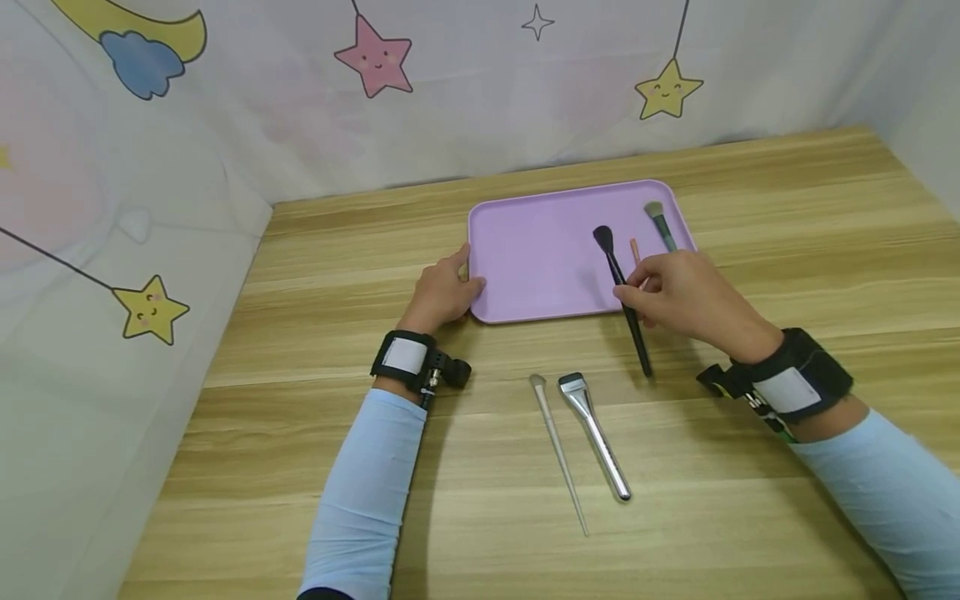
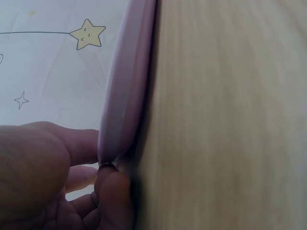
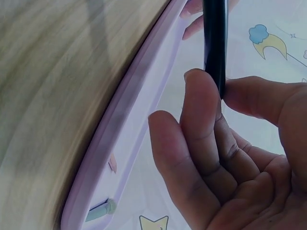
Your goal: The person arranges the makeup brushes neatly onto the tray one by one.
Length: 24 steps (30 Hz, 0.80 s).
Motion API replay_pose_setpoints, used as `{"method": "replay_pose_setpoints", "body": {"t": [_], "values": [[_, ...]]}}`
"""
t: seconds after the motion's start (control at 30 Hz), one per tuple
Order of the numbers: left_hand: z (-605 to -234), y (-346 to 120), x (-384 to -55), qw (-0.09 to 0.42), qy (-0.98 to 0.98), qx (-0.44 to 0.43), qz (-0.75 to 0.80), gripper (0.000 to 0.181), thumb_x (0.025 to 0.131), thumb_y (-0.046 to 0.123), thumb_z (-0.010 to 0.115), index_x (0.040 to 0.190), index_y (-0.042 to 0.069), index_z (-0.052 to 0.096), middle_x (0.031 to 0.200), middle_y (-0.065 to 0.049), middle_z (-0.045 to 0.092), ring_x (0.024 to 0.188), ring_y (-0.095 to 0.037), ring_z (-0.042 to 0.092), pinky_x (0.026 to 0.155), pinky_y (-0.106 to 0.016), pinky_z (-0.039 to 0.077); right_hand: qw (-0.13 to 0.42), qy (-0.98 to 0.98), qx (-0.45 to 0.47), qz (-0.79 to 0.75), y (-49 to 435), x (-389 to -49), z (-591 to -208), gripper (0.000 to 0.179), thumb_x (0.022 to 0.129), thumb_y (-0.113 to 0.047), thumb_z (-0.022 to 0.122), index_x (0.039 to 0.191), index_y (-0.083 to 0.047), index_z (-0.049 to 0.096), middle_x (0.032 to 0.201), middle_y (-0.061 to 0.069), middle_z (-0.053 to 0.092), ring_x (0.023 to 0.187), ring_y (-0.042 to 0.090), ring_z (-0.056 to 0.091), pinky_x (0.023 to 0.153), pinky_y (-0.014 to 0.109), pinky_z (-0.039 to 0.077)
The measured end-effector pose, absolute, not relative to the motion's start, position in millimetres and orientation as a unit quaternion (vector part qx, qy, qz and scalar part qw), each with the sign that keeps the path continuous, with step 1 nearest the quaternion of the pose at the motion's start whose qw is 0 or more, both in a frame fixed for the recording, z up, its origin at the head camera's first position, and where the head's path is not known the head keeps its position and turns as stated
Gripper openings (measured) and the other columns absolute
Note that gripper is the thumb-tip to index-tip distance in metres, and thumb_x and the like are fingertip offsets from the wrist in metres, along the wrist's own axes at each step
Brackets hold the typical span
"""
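Between thumb and fingers, my right hand pinches a black makeup brush by its handle, its dark bristles pointing away over the purple tray. The right wrist view shows the brush handle between thumb and fingertips. At the tray's near left corner, my left hand grips the rim, thumb on one side and fingers on the other; the left wrist view shows this tray edge close up. Inside the tray, at its right, lie a green brush and a small orange-pink brush, both partly hidden by my right hand.
On the wooden table, nearer to me, lie a slim pale brush and a silver flat-headed brush, side by side. A white cloth printed with stars stands behind the table and along its left side.
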<state>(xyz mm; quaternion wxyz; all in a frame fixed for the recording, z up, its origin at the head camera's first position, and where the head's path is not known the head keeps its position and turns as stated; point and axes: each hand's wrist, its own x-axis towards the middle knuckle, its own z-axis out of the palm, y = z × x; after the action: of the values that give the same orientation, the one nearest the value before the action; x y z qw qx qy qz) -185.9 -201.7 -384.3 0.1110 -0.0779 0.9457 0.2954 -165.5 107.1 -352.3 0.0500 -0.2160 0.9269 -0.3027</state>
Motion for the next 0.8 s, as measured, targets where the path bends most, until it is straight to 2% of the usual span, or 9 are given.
{"method": "replay_pose_setpoints", "body": {"t": [0.07, 0.27, 0.57, 0.8], "values": [[-385, -202, -186, 0.111, 0.946, -0.077, 0.294, 0.067, 0.097, 0.035, 0.053, 0.154, 0.022, 0.021, 0.121, -0.016, 0.064, 0.044, -0.011, 0.057, 0.047, -0.022, 0.046, 0.047, 0.927, -0.216, -0.302, 106, -167, -353, 0.024, 0.091, -0.027, 0.065, 0.087, -0.005, 0.072, 0.067, 0.005, 0.069, 0.052, 0.012, 0.060, 0.046, 0.025, 0.043], [-386, -203, -186, 0.107, 0.948, -0.072, 0.291, 0.067, 0.097, 0.035, 0.052, 0.154, 0.021, 0.021, 0.133, -0.016, 0.057, 0.044, -0.011, 0.057, 0.050, -0.023, 0.046, 0.041, 0.930, -0.219, -0.292, 105, -172, -354, 0.023, 0.091, -0.026, 0.065, 0.086, -0.004, 0.072, 0.065, 0.005, 0.068, 0.053, 0.013, 0.060, 0.048, 0.026, 0.044], [-386, -203, -186, 0.110, 0.948, -0.075, 0.289, 0.067, 0.097, 0.035, 0.053, 0.154, 0.022, 0.021, 0.120, -0.016, 0.065, 0.043, -0.011, 0.056, 0.047, -0.023, 0.047, 0.043, 0.933, -0.208, -0.289, 105, -176, -353, 0.024, 0.090, -0.026, 0.065, 0.088, -0.003, 0.072, 0.070, 0.008, 0.070, 0.055, 0.014, 0.062, 0.051, 0.028, 0.045], [-387, -203, -187, 0.106, 0.948, -0.074, 0.291, 0.067, 0.097, 0.035, 0.053, 0.154, 0.022, 0.021, 0.129, -0.017, 0.060, 0.044, -0.011, 0.057, 0.047, -0.023, 0.047, 0.052, 0.932, -0.200, -0.297, 106, -178, -353, 0.026, 0.091, -0.027, 0.064, 0.091, -0.002, 0.072, 0.074, 0.010, 0.072, 0.055, 0.015, 0.065, 0.051, 0.028, 0.046]]}}
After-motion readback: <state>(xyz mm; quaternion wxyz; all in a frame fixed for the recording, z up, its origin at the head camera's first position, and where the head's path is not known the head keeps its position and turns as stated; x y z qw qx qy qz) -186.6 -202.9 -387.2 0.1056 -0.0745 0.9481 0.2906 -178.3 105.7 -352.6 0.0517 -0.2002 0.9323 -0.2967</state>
